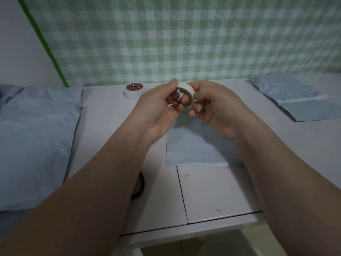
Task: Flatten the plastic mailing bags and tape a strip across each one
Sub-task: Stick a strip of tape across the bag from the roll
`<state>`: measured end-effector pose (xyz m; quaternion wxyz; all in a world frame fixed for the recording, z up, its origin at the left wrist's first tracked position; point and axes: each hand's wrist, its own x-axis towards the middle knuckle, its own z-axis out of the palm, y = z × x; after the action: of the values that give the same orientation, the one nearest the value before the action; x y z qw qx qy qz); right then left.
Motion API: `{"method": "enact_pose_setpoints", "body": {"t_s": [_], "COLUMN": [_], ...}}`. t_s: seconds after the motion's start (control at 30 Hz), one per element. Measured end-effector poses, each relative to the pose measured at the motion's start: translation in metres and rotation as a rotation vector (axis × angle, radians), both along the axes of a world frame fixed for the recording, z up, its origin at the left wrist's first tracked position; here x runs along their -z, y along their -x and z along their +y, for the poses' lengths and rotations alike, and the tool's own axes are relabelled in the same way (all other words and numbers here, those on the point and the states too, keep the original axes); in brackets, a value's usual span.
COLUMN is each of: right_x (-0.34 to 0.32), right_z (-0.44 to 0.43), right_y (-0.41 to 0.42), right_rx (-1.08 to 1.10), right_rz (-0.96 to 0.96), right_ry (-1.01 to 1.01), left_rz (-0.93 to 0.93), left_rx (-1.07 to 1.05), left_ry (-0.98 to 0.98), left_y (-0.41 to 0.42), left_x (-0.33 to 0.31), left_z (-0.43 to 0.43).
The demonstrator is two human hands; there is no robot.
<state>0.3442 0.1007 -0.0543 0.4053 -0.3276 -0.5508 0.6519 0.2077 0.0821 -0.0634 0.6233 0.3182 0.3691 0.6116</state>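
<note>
L hand (160,112), R hand (214,109) grip tape roll (186,89), hole facing cam.

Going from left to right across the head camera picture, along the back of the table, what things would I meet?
Stack of blue mailing bags → white tape roll lying flat → left hand → held tape roll → right hand → crumpled blue bag.

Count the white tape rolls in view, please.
2: one roll in the left hand and right hand, a second roll on the table behind. A dark ring under the left forearm may be another.
</note>
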Motion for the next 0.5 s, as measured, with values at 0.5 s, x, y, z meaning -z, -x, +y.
{"method": "enact_pose_setpoints", "body": {"t_s": [0.5], "right_x": [0.010], "right_z": [0.004], "right_y": [-0.001], "right_rx": [0.345], "right_rz": [-0.453], "right_ry": [-0.451], "left_rz": [1.171], "left_rx": [-0.510], "left_ry": [-0.470], "left_y": [0.002], "left_x": [0.002], "left_z": [-0.010]}}
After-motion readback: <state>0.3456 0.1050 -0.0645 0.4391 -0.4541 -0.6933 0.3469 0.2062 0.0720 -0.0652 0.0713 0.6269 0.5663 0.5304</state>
